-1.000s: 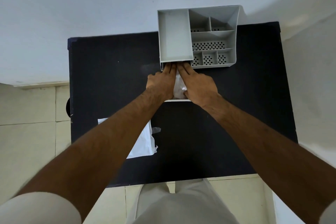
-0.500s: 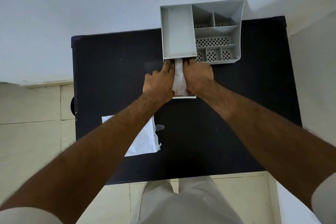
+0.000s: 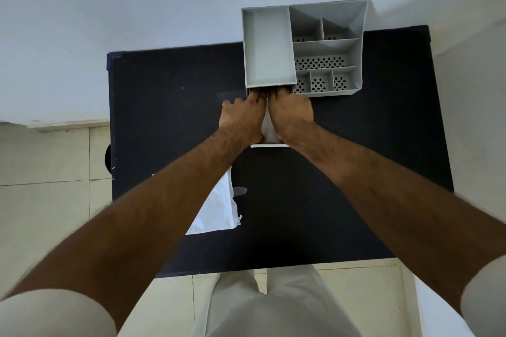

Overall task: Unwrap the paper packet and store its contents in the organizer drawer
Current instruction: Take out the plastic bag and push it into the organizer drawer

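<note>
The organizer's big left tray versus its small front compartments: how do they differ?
The big left tray is one long undivided bin with a solid floor. The small front compartments are three little cells in a row, each with a perforated floor. The tray stands higher, its rim overlapping the leftmost cell. Both are grey plastic and hold nothing visible.

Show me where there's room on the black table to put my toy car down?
Bare patches: the table's far left, beside the organizer, and its right side past the right hand. Crowded: the middle, where both hands press into the open drawer, and the near left with the white paper.
</note>
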